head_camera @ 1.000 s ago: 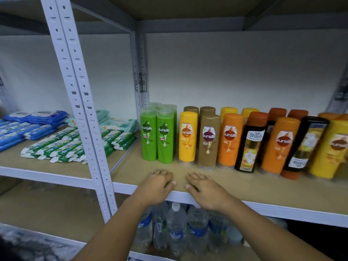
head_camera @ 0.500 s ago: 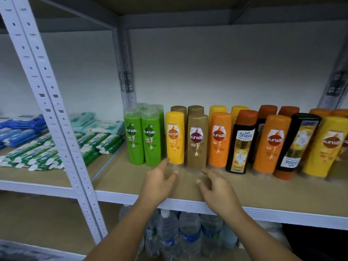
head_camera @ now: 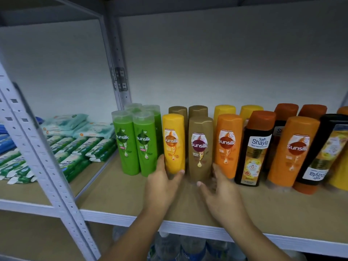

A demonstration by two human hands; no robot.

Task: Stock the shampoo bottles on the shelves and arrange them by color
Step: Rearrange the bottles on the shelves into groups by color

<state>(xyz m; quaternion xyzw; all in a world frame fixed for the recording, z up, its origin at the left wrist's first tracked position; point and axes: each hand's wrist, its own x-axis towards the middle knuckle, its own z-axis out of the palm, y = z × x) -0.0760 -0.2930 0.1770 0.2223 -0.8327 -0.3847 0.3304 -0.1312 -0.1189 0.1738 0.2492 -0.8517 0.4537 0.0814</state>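
Sunsilk yellow bottle (head_camera: 173,144) stands centre frame on the shelf (head_camera: 116,194), between green bottles (head_camera: 125,147) and gold bottle (head_camera: 200,151). Left hand (head_camera: 162,185) grasps its base. Right hand (head_camera: 221,194), fingers spread, flanks the gold bottle's base; contact unclear.

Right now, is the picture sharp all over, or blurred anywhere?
Head view: the green bottles read sharp; the right hand is motion-smeared, the left hand gripping the yellow bottle crisper; the shelf post at left is blurred and slanted by the wide lens.

Grey metal shelving (head_camera: 44,166) stands against a white wall (head_camera: 226,63).
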